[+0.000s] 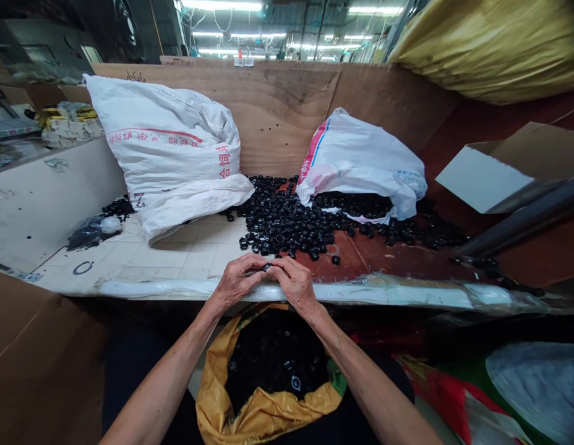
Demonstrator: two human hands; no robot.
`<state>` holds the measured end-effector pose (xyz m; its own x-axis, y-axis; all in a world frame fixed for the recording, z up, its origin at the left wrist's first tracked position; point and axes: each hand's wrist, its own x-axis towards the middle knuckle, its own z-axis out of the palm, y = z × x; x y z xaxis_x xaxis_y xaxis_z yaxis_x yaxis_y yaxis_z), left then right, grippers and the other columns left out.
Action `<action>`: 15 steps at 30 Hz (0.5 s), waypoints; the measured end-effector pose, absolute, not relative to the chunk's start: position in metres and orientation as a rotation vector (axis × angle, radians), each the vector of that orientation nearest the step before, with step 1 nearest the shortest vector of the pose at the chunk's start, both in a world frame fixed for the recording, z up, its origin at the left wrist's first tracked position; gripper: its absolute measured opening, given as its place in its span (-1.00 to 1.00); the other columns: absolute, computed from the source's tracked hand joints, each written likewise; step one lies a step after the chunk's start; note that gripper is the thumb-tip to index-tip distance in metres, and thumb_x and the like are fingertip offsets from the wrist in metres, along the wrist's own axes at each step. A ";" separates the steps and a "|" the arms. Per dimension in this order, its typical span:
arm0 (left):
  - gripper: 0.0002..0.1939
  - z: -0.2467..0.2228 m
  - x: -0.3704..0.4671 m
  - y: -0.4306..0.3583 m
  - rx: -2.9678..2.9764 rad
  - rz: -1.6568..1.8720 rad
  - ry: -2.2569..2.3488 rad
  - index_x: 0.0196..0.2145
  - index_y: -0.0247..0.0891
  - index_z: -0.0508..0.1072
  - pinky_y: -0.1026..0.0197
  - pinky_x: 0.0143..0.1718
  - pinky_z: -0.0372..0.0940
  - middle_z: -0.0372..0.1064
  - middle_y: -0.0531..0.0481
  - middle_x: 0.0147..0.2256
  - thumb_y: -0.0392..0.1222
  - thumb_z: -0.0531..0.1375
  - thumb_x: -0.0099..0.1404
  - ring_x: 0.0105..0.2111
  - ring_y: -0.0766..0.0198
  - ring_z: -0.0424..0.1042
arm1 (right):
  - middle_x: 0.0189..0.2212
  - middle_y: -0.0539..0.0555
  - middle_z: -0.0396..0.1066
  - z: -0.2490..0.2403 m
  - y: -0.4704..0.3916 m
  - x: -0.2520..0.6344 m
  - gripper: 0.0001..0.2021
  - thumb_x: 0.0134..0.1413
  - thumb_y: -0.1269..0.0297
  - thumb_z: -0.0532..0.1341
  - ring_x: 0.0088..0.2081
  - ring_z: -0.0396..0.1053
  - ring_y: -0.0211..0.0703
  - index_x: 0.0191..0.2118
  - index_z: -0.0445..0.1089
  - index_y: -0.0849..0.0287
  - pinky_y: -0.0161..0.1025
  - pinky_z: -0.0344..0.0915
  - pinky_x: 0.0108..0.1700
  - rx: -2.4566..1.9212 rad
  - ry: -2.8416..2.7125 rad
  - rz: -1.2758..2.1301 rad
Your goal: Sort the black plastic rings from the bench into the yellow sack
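Note:
My left hand (240, 278) and my right hand (294, 281) meet above the front edge of the bench. Between their fingertips they pinch a small black part (267, 267), mostly covered by the fingers, so its exact kind does not show. Just beyond my hands spreads a heap of small black ring-like plastic parts (280, 225). Below my forearms an open yellow woven sack (217, 395) holds many dark parts, with a lighter-edged piece (295, 383) on top.
On the bench stand a white woven sack (175, 136) at left and another white sack (361, 161) at right, its mouth spilling black parts. A plywood board (268, 117) closes the back. At right are a dark metal bar (523, 216) and an open carton (486, 176). A black ring (83, 267) lies left.

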<state>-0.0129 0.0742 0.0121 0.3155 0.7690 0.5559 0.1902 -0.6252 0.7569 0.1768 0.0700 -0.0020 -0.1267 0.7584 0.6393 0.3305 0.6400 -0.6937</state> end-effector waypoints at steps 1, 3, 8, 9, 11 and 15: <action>-0.84 0.012 -0.013 0.074 1.993 1.303 0.852 -0.14 -0.26 0.56 0.17 -0.10 0.41 0.51 -0.12 -0.18 -0.23 0.30 0.31 -0.17 0.22 0.50 | -0.31 0.10 0.53 -0.001 0.069 0.177 -0.85 0.29 0.26 0.22 -0.30 0.48 -0.15 -0.17 0.54 0.13 -0.22 0.42 -0.19 -0.875 -1.741 0.454; -0.83 0.013 -0.012 0.073 1.954 1.292 0.867 -0.13 -0.26 0.56 0.17 -0.10 0.41 0.50 -0.12 -0.18 -0.22 0.30 0.31 -0.17 0.22 0.50 | -0.26 0.12 0.53 0.002 0.067 0.177 -0.84 0.31 0.27 0.20 -0.25 0.48 -0.12 -0.10 0.52 0.13 -0.20 0.41 -0.15 -0.857 -1.774 0.436; -0.85 0.014 -0.013 0.072 1.972 1.293 0.856 -0.16 -0.26 0.55 0.15 -0.09 0.40 0.49 -0.12 -0.18 -0.22 0.30 0.31 -0.15 0.21 0.49 | -0.48 0.04 0.41 0.003 0.066 0.176 -0.76 0.35 0.25 0.15 -0.43 0.37 -0.20 -0.34 0.46 0.16 -0.27 0.30 -0.31 -0.937 -1.824 0.345; -0.85 0.014 -0.013 0.072 1.973 1.295 0.855 -0.16 -0.26 0.55 0.16 -0.09 0.40 0.49 -0.12 -0.17 -0.22 0.29 0.32 -0.15 0.21 0.48 | -0.52 0.02 0.37 0.003 0.066 0.175 -0.70 0.37 0.24 0.13 -0.47 0.33 -0.22 -0.42 0.42 0.16 -0.27 0.27 -0.34 -0.957 -1.847 0.320; -0.85 0.012 -0.013 0.072 1.945 1.299 0.853 -0.15 -0.26 0.54 0.17 -0.10 0.40 0.48 -0.12 -0.16 -0.22 0.29 0.32 -0.14 0.21 0.48 | -0.57 0.01 0.30 0.001 0.066 0.174 -0.61 0.39 0.23 0.10 -0.50 0.27 -0.23 -0.51 0.35 0.15 -0.27 0.23 -0.36 -0.992 -1.876 0.282; -0.81 0.010 -0.013 0.072 1.852 1.314 0.857 -0.14 -0.26 0.53 0.16 -0.12 0.42 0.48 -0.12 -0.16 -0.19 0.31 0.30 -0.16 0.19 0.49 | -0.44 0.04 0.41 0.001 0.064 0.175 -0.82 0.32 0.18 0.19 -0.43 0.35 -0.19 -0.22 0.45 0.17 -0.27 0.30 -0.32 -0.979 -1.788 0.347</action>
<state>-0.0129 0.0716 0.0098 0.2670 0.8275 0.4939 0.1183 -0.5368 0.8354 0.1746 0.0639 0.0010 -0.1454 0.7524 0.6425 0.4569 0.6270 -0.6309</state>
